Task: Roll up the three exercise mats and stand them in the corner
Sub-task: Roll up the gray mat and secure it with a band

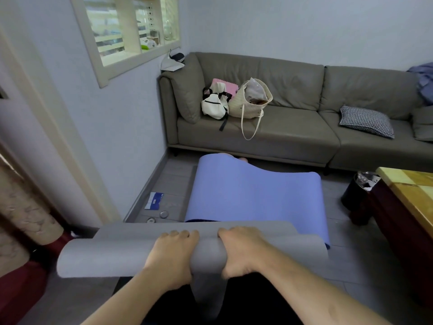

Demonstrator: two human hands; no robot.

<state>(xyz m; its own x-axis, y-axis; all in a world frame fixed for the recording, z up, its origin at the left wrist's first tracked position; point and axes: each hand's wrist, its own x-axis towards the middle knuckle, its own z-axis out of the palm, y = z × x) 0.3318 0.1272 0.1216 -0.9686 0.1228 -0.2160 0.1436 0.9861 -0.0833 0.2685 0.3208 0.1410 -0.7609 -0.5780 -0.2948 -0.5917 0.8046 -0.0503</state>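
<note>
You hold the grey mat (117, 252) as a roll lying crosswise just in front of you, your left hand (173, 256) and right hand (241, 249) side by side at its middle, fingers curled over the top and clamped on it. Its left end juts toward the doorframe; a loose flap hangs between your arms. Just beyond its far edge the blue mat (255, 195) lies unrolled, its far end buckled up against the sofa (293, 137). Bare floor runs along the left wall; a dark bin (356, 195) and a wooden table (412, 195) crowd the right.
</note>
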